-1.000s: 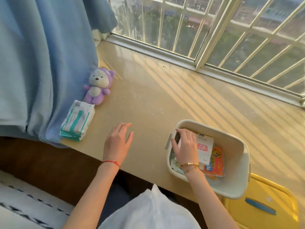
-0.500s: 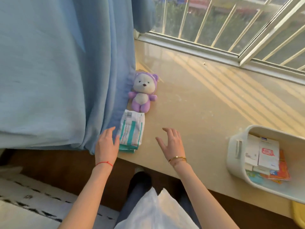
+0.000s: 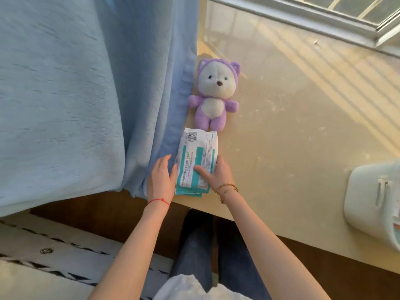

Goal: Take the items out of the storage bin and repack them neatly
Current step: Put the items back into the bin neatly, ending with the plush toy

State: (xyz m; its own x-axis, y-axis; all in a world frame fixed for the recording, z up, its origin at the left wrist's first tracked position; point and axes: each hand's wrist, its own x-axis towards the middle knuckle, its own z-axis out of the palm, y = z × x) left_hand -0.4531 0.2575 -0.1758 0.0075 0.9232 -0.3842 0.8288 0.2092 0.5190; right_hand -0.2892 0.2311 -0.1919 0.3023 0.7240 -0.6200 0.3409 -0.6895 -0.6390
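Observation:
A stack of white-and-teal packets [image 3: 195,156] lies on the beige sill near its front edge, just below a purple-and-white plush toy [image 3: 213,94]. My left hand [image 3: 161,180] rests against the stack's left side, fingers fairly straight and thumb touching the edge. On the other side, my right hand [image 3: 218,174] holds the stack, thumb laid across the top and fingers round the right edge. The white storage bin [image 3: 368,202] stands at the far right, cut off by the frame, with only a sliver of its contents showing.
A blue curtain [image 3: 75,94] hangs down to the sill right beside the packets and the plush toy. The beige sill [image 3: 292,126] stretches between the packets and the bin. The window frame [image 3: 303,16] runs along the back. My legs are below the sill's edge.
My right hand left the bin and crossed left to the packet stack. My left hand also reached the stack. The view swung left, so the bin now sits at the right edge.

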